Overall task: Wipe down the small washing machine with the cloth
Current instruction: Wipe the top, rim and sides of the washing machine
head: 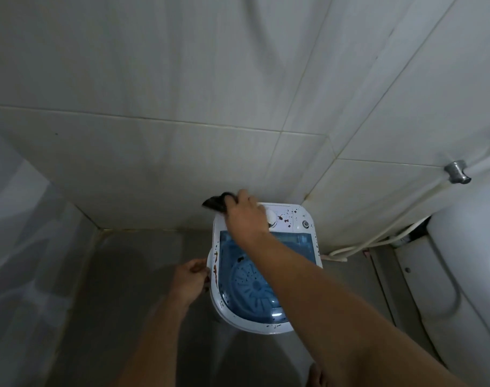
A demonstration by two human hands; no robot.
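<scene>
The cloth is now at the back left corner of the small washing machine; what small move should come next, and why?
Probably drag the dark cloth, held in the right hand, rightward over the white control panel. Brown spots still show there, near the round knob. The left hand grips the machine's left rim, so the small washing machine should stay steady.

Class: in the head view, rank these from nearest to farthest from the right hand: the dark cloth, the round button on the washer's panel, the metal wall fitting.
1. Dark cloth: gripped in the right hand.
2. Round button: on the panel's right end.
3. Metal wall fitting: far right, on the tiles.
</scene>
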